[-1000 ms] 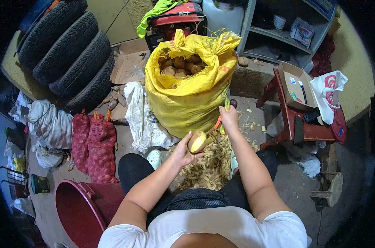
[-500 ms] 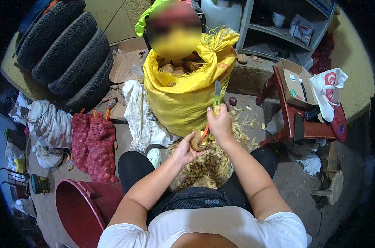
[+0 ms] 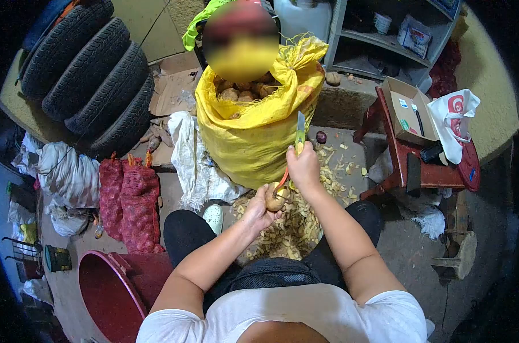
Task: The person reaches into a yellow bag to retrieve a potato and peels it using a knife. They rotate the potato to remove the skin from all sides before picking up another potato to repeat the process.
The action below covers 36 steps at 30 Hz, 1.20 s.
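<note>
My left hand (image 3: 260, 212) is wrapped round a brown potato (image 3: 276, 198), part of which is peeled to pale yellow flesh. My right hand (image 3: 303, 170) grips an orange peeler (image 3: 283, 178), whose head lies against the upper side of the potato. From the top of the same fist sticks out a yellow-green cutter knife (image 3: 300, 139), its blade pointing up and away from me. Below both hands, a heap of peelings (image 3: 288, 234) covers the floor between my knees. Just beyond stands a yellow sack (image 3: 254, 143), with brown potatoes (image 3: 242, 93) showing in its open mouth.
A dark red tub (image 3: 116, 286) lies tipped at my left, near red net sacks of onions (image 3: 139, 200). Stacked tyres (image 3: 105, 86) stand at the far left. On the right is a red table (image 3: 437, 178) with a cardboard box (image 3: 405, 111); a wooden stool (image 3: 462, 257) is nearer.
The potato has turned in my left hand, showing more of its rounded side. The peeler's head has shifted slightly over it. My right hand keeps its hold, and the view has tilted a little.
</note>
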Each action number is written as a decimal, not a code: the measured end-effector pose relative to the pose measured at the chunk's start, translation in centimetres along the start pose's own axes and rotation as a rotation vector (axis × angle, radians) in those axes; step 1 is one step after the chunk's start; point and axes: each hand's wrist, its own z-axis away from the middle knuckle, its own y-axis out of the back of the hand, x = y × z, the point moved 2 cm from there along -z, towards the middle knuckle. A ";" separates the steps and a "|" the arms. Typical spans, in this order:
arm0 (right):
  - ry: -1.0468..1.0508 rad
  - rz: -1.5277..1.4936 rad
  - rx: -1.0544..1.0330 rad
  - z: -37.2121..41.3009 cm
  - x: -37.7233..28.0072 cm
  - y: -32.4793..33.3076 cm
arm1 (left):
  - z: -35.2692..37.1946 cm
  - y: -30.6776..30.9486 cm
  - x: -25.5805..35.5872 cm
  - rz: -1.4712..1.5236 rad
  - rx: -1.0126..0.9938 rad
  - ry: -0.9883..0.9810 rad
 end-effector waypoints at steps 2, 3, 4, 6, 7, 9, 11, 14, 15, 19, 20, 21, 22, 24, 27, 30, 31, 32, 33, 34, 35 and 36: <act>-0.058 -0.051 -0.012 -0.6 0.9 -0.2 | 0.3 -0.2 0.2 0.019 -0.032 -0.001; -0.059 -0.051 -0.012 -0.8 1.2 -0.3 | 0.4 -0.2 0.3 0.018 -0.032 0.000; -0.087 -0.047 -0.039 -0.8 1.5 -0.6 | 0.5 -0.3 0.4 0.010 -0.057 0.007; -0.116 -0.044 -0.066 -1.2 1.9 -0.5 | 0.9 -0.4 0.6 0.001 -0.081 0.014; -0.171 -0.084 -0.059 -1.5 2.1 -0.1 | 1.3 -0.4 0.6 0.000 -0.117 0.019; -0.213 -0.043 -0.015 -2.7 3.8 -0.1 | 2.3 -1.1 0.4 -0.007 -0.153 0.023; -0.234 0.006 -0.022 -3.0 4.4 0.0 | 3.4 -1.8 0.3 -0.073 -0.098 -0.045; -0.276 -0.031 0.055 -3.3 4.5 0.8 | 2.3 -0.7 1.2 0.008 -0.111 -0.076; -0.269 -0.031 0.052 -3.4 4.4 0.8 | 2.4 -0.8 1.6 0.101 -0.062 -0.088; -0.209 -0.247 -0.001 -2.4 3.1 0.7 | 1.4 0.3 1.8 0.127 -0.220 -0.082; -0.171 -0.227 0.010 -2.0 3.0 0.3 | 1.4 0.2 1.5 0.136 -0.172 -0.074; -0.134 -0.208 0.021 -1.6 2.3 0.2 | 1.2 0.2 1.2 0.138 -0.170 -0.074; -0.136 -0.208 0.020 -1.2 1.8 0.2 | 0.9 0.4 0.8 0.086 -0.148 -0.071; -0.099 -0.220 0.022 -0.5 0.6 0.7 | 0.7 0.5 0.4 -0.003 -0.105 -0.051; -0.070 -0.216 -0.035 0.0 0.7 0.2 | 1.0 -0.2 -0.2 -0.001 -0.082 -0.094; -0.034 -0.156 0.011 0.5 0.5 0.2 | 0.9 -0.3 -0.3 -0.022 -0.086 -0.086; -0.043 -0.144 0.010 0.4 0.7 0.0 | 0.8 -0.1 -0.4 -0.056 -0.130 -0.077; -0.057 -0.166 0.034 0.1 1.4 -0.2 | 0.7 0.3 -0.4 -0.056 -0.130 -0.077; -0.055 -0.167 0.035 -0.3 1.8 -0.2 | 0.8 0.3 -0.1 -0.061 -0.170 -0.071; -0.105 -0.160 0.050 -0.7 2.3 0.0 | 0.9 0.1 0.0 -0.066 -0.211 -0.065; -0.157 -0.154 0.065 -1.2 2.9 0.2 | 0.9 -0.1 -0.2 -0.067 -0.214 -0.065; -0.280 -0.138 0.032 -1.9 3.7 0.5 | 1.5 -0.5 -0.2 -0.051 -0.157 -0.063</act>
